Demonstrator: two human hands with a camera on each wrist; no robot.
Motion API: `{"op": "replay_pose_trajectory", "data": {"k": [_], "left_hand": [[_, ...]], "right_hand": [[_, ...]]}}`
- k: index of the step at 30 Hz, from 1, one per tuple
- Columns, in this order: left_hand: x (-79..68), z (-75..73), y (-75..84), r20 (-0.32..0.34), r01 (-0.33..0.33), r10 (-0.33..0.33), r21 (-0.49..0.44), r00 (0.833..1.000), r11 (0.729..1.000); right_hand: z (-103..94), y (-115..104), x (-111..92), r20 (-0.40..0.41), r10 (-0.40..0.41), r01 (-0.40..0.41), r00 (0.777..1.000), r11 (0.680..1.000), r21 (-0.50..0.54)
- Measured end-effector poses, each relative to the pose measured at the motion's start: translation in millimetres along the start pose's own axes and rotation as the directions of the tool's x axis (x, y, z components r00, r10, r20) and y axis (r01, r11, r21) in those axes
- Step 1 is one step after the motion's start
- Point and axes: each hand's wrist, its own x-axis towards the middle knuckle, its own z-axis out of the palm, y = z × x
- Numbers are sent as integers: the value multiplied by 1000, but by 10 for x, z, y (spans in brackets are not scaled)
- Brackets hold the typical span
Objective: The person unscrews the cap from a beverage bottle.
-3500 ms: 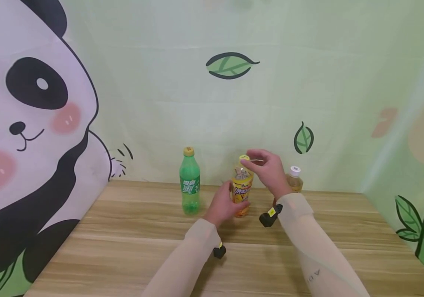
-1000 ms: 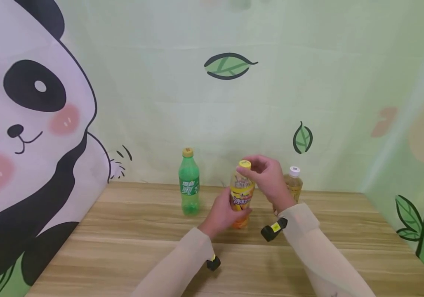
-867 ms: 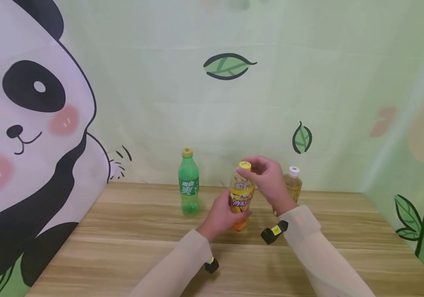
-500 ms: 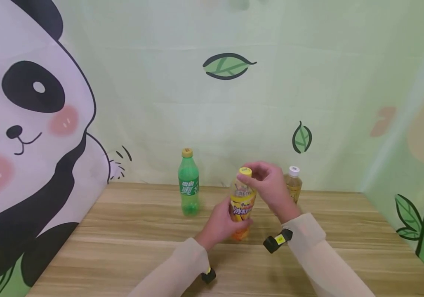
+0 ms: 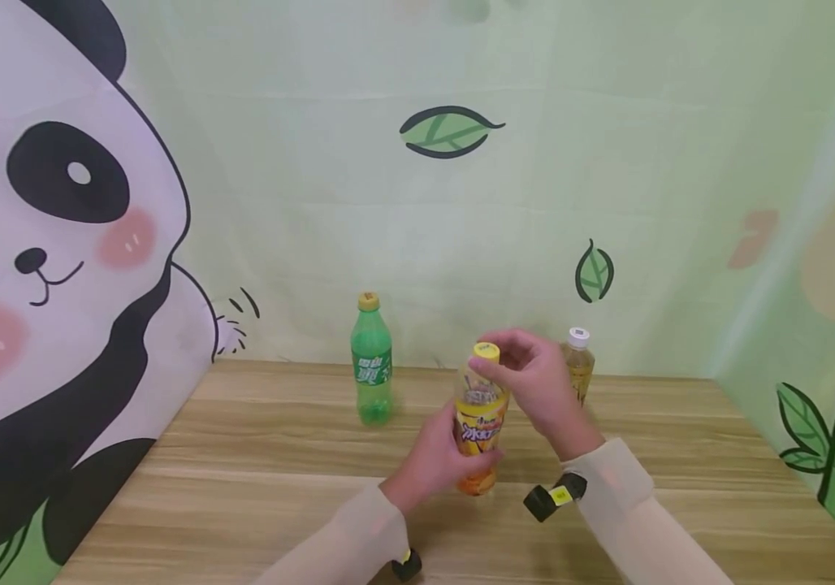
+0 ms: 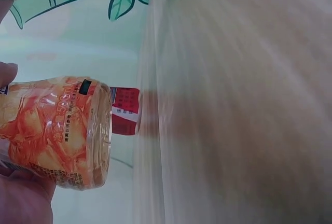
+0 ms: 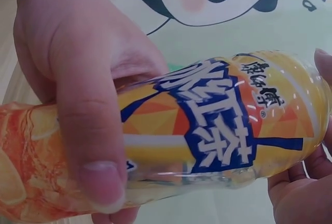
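Note:
A bottle of iced tea (image 5: 481,422) with an orange-yellow label and yellow cap (image 5: 486,351) stands nearly upright between both hands. My left hand (image 5: 441,457) grips its lower body, the thumb across the front. With thumb and fingers, my right hand (image 5: 538,382) holds the bottle at the cap. In the left wrist view the base of the iced tea bottle (image 6: 57,130) shows a gap from the tabletop (image 6: 249,110). The right wrist view has the left hand (image 7: 91,89) wrapped round the label, and fingers of the right hand (image 7: 306,193) at the neck end.
A green soda bottle (image 5: 372,366) with a gold cap stands at the back left. Behind the right hand is a white-capped bottle (image 5: 579,357), partly hidden. A printed cloth backdrop (image 5: 300,203) rises along the rear edge of the wooden table (image 5: 279,455).
Both hands have drawn the iced tea bottle toward the person, away from the backdrop. The right fingers have come closer round the cap. The other two bottles stay where they were.

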Motion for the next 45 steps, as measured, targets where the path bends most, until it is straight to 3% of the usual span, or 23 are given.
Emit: {"op": "replay_pose_trajectory", "data": {"k": [13, 20, 32, 45], "left_hand": [[-106, 46, 45, 3, -30, 30, -27, 1000, 999], [-146, 81, 90, 13, 0, 1, -58, 1000, 998], [-179, 142, 111, -7, -14, 13, -94, 1000, 995], [-202, 142, 137, -39, 1, -4, -65, 999, 998]], "right_hand": [[-13, -95, -143, -3, 5, -5, 1000, 999, 32], [15, -169, -213, -38, 24, -22, 999, 999, 44], [56, -214, -273, -67, 19, -16, 998, 999, 41], [111, -248, -313, -135, 39, -37, 990, 999, 16]]}}
